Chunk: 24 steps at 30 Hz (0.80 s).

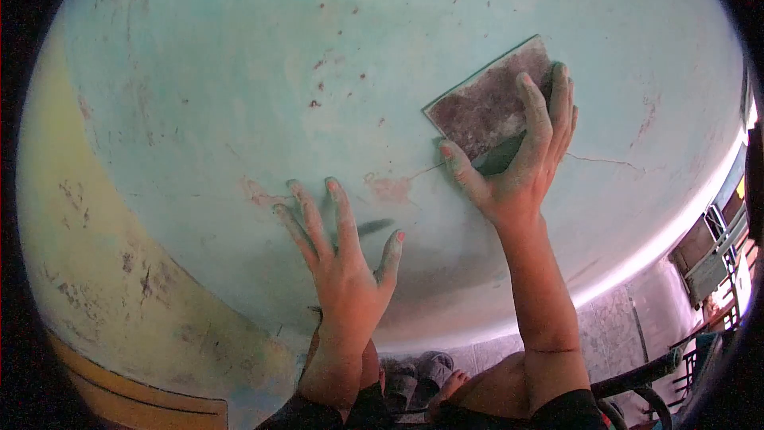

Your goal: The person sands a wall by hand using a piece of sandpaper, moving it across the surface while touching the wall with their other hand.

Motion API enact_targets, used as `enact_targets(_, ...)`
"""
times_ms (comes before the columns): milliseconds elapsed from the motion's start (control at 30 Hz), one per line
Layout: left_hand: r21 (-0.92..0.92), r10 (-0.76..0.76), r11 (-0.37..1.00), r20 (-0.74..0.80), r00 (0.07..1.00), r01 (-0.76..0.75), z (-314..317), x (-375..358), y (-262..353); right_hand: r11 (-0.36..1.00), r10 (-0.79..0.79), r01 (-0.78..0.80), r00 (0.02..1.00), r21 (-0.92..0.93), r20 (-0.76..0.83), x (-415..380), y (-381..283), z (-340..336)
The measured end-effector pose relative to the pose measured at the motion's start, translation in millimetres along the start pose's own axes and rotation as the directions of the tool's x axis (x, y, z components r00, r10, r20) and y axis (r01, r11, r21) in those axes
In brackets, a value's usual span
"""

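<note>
My right hand [521, 151] grips a dusty, brownish rectangular sheet of sandpaper [487, 103] and presses it flat on the pale green wall [239, 95]. The thumb lies at its lower left edge, and the fingers reach over its right side. Lower and to the left, my left hand [338, 255] holds nothing; its spread fingertips are at the wall beside a reddish worn patch [259, 191]. Pale dust coats the fingers of both hands. Between them is another reddish patch [390, 188] with a thin crack running towards the sandpaper.
A yellowish, stained wall section [103, 247] borders the green on the left, above an orange-brown panel [143, 390]. Below me are sandalled feet [434, 370] on a grey floor [597, 330]. Dark metal bars [637, 378] and stacked furniture [708, 263] stand at the right.
</note>
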<state>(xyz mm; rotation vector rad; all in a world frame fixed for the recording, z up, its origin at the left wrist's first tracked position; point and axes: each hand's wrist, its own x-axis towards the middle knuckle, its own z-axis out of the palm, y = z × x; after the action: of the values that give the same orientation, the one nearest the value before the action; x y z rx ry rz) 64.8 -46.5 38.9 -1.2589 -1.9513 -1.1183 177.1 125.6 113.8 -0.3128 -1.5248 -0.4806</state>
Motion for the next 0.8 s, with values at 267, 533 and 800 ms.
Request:
enact_targets(267, 0.022, -0.004, 1.000, -0.013, 1.000, 0.004, 4.1, -1.5, -1.1, 1.000, -0.028, 0.028, 1.000, 0.007, -0.013, 2.2, -0.4, -0.2)
enact_targets(533, 0.020, 0.023, 1.000, -0.015, 1.000, -0.023, 3.3, -0.7, -1.6, 1.000, -0.024, 0.024, 1.000, -0.010, -0.008, 1.5, -1.2, -0.5)
enact_targets(800, 0.053, -0.035, 0.998, -0.001, 0.999, 0.035, 0.8, -1.5, 0.7, 1.000, 0.006, -0.007, 1.000, 0.005, 0.020, 1.6, -2.9, -2.3)
